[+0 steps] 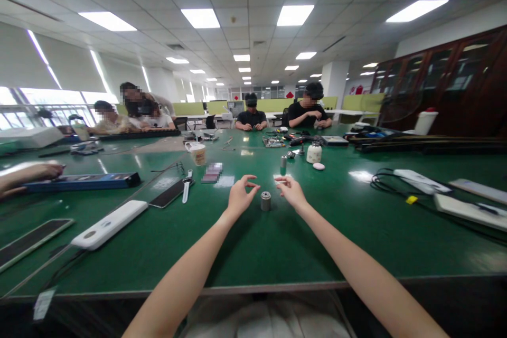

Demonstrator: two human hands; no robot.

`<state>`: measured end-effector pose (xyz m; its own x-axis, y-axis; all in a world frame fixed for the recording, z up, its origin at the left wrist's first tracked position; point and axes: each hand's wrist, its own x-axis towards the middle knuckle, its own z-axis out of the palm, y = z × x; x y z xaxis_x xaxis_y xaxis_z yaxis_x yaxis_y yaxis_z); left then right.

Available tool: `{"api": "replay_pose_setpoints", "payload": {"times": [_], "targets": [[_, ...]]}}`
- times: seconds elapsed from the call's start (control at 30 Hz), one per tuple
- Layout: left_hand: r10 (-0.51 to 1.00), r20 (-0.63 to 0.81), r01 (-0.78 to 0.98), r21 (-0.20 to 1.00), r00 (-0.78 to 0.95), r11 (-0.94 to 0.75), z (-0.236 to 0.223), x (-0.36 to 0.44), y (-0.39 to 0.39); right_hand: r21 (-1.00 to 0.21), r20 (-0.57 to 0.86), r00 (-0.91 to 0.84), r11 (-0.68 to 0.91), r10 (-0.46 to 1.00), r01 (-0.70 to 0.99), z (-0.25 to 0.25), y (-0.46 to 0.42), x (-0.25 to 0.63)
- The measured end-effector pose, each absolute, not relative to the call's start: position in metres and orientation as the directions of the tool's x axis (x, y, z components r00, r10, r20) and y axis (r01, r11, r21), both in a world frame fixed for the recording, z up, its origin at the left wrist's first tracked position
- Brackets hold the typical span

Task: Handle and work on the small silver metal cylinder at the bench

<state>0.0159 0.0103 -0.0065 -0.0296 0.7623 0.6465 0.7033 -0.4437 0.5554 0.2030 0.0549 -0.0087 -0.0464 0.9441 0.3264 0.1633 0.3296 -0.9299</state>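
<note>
A short silvery metal cylinder [265, 202], with a round fitting on top, stands upright on the green table between my hands. My left hand [242, 194] is just left of it, thumb and fingers curved and apart, nothing held. To the right, my right hand [291, 191] hovers with bent fingers spread apart; no object shows clearly in its grasp. Neither hand touches the cylinder. Beyond my right hand stands a second, slimmer metal cylinder [283, 164].
Farther back are a white jar [314, 152], a pink lid [319, 166] and a paper cup [198, 153]. A watch [187, 186], a white power strip [111, 224] and phones lie left. Black cables [382, 182] lie right. A co-worker's hand [43, 170] reaches in from the left.
</note>
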Motion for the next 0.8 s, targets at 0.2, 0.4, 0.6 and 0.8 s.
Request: {"api": "replay_pose_setpoints", "payload": {"times": [0.2,0.4,0.6,0.8], "targets": [[0.850,0.514,0.865,0.473,-0.115,-0.168,-0.022,-0.002,0.018,-0.925,0.339,-0.036,0.340,0.940,0.166,-0.011,0.057,0.203],[0.880,0.457,0.877,0.467,-0.131,-0.113,-0.027,-0.004,0.018,-0.925,0.337,-0.054,0.341,0.940,0.165,-0.014,0.059,0.204],[0.879,0.461,0.874,0.470,-0.126,-0.122,-0.025,-0.002,0.017,-0.928,0.323,-0.056,0.328,0.945,0.177,-0.012,0.057,0.204],[0.777,0.628,0.791,0.494,-0.039,-0.360,-0.012,0.010,0.014,-0.924,0.335,-0.060,0.340,0.940,0.173,-0.012,0.057,0.204]]}}
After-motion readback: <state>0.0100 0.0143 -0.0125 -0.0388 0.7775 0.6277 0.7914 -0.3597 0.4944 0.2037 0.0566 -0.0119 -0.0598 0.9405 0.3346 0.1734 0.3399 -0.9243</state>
